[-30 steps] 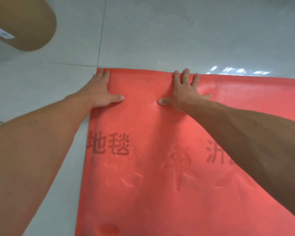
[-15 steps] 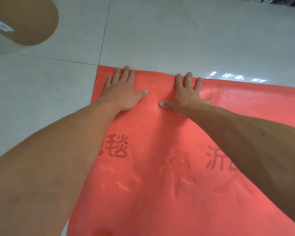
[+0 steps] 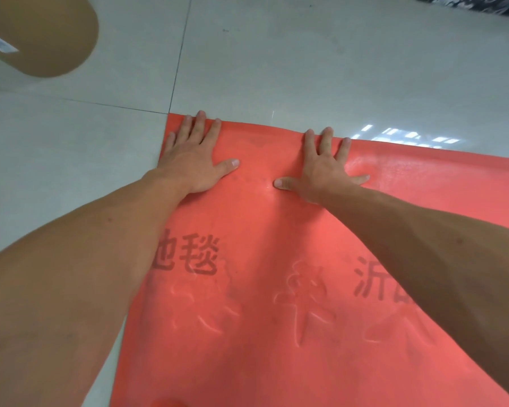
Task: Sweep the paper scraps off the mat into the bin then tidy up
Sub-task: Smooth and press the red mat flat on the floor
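Where the view is nearest the person, two bare forearms reach forward from the lower corners over a red mat (image 3: 276,333) that lies flat on the pale tiled floor (image 3: 306,69). Dark printed characters and raised embossed ones cross the mat's middle, reading sideways across the picture. The mat runs out of view at the bottom and at the right, so its long axis cannot be told; its visible left edge slants away from the person and its far edge runs roughly left to right, dropping a little toward the right. Further on, the left hand (image 3: 193,161) presses palm down at the mat's far left corner, fingers spread and flat, fingertips at the far edge. The right hand (image 3: 321,171) lies flat just beside it, also splayed wide and gripping nothing, its fingertips at the same edge. The two thumbs point toward each other, near but apart. Beyond the mat, at the far left, a brown rounded object (image 3: 39,33) stands on the floor, well apart from the hands.
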A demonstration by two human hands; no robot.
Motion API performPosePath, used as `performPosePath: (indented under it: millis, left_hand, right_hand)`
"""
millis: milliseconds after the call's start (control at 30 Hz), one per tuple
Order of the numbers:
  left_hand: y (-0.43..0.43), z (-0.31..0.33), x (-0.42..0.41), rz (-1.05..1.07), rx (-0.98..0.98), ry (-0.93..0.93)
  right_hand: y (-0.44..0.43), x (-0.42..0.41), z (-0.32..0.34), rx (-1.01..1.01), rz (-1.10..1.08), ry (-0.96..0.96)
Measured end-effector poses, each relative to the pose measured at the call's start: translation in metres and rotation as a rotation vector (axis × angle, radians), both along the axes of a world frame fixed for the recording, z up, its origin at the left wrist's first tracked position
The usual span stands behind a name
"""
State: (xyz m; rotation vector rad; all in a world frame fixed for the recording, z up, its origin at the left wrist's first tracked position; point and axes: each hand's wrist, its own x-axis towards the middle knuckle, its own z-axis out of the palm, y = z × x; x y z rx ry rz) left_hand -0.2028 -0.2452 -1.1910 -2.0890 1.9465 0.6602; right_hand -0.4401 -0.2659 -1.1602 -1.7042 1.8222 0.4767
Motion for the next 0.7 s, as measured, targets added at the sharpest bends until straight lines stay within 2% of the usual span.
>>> performPosePath:
  millis: [100, 267, 400, 467, 700]
  left_hand:
    - [-0.003, 0.006, -0.002, 0.009, 0.020, 0.014]
    - [-0.012, 0.017, -0.023, -0.054, -0.039, -0.092]
    - [-0.010, 0.018, -0.089, -0.211, -0.095, 0.054]
    - [-0.013, 0.015, -0.111, -0.186, -0.093, 0.096]
    - [-0.011, 0.006, -0.087, -0.195, -0.117, 0.058]
  right_hand:
    - [-0.001, 0.000, 0.001, 0.004, -0.008, -0.007]
    - [-0.001, -0.002, -0.002, -0.005, 0.005, -0.024]
    - [-0.002, -0.002, -0.003, 0.004, 0.033, -0.020]
    - [-0.002, -0.001, -0.005, -0.003, 0.035, -0.006]
    - [-0.003, -0.001, -0.001, 0.011, 0.043, -0.003]
